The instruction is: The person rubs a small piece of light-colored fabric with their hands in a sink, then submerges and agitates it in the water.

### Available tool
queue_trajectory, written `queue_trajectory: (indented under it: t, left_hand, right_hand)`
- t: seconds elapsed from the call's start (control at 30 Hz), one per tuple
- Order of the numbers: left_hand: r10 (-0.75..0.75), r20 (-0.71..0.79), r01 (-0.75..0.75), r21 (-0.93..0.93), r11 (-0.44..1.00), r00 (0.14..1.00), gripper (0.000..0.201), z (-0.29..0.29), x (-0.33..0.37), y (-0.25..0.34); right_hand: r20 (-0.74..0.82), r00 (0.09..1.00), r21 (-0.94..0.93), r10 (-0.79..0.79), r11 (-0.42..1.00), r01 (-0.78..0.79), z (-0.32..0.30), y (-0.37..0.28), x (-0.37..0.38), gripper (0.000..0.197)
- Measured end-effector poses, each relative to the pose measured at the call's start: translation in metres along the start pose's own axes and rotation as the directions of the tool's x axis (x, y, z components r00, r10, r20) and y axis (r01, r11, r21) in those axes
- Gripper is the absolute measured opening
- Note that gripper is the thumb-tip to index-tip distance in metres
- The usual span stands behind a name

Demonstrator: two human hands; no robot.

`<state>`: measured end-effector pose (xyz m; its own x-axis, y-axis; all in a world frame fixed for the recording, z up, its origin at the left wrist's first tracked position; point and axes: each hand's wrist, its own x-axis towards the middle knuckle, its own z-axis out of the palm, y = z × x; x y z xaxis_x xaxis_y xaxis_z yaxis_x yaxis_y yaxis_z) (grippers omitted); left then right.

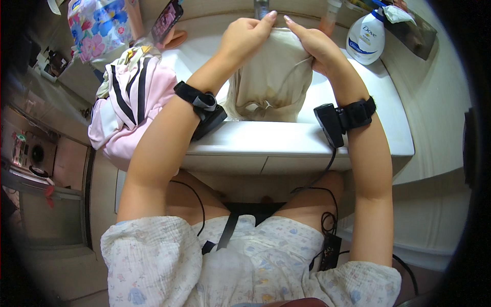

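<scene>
Head view: left hand (244, 37) and right hand (314, 43) pinch a soft beige garment (273, 77) over the white sink (286, 140), whose smooth front rim stays bare; a pink striped cloth pile (130, 102) crowds the left edge.

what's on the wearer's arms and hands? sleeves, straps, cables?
Both forearms are bare. The left hand and right hand wear no gloves. Each wrist carries a black strap with a black box-shaped device. A thin black cable drops from the right one. Short loose sleeves, pale with a faint small print.
</scene>
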<state>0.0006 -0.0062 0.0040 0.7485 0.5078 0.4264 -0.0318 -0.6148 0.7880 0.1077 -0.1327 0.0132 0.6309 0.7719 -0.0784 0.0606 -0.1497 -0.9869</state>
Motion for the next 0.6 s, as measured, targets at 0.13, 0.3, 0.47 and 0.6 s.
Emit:
queue_trajectory:
  t: [0.13,0.3,0.47,0.6]
  left_hand:
    - [0.095,-0.170,-0.081,0.089,0.993,0.981,0.048,0.001,-0.004,0.003]
    - [0.405,-0.238,-0.338,0.278,0.899,0.883,0.039,0.022,-0.008,0.026]
    - [0.443,-0.281,-0.309,0.413,0.856,0.851,0.034,0.016,0.000,0.019]
    - [0.370,-0.287,-0.234,0.416,0.879,0.883,0.035,0.011,0.004,0.011]
  right_hand:
    - [0.016,0.998,-0.016,-0.061,0.998,0.062,0.009,-0.008,-0.011,0.057]
    - [0.011,0.986,0.141,-0.164,0.977,0.161,0.013,0.004,0.000,0.041]
    - [0.046,0.983,0.210,-0.178,0.964,0.164,0.019,0.000,0.000,0.037]
    - [0.003,0.988,0.245,-0.153,0.958,0.147,0.032,-0.006,-0.013,0.035]
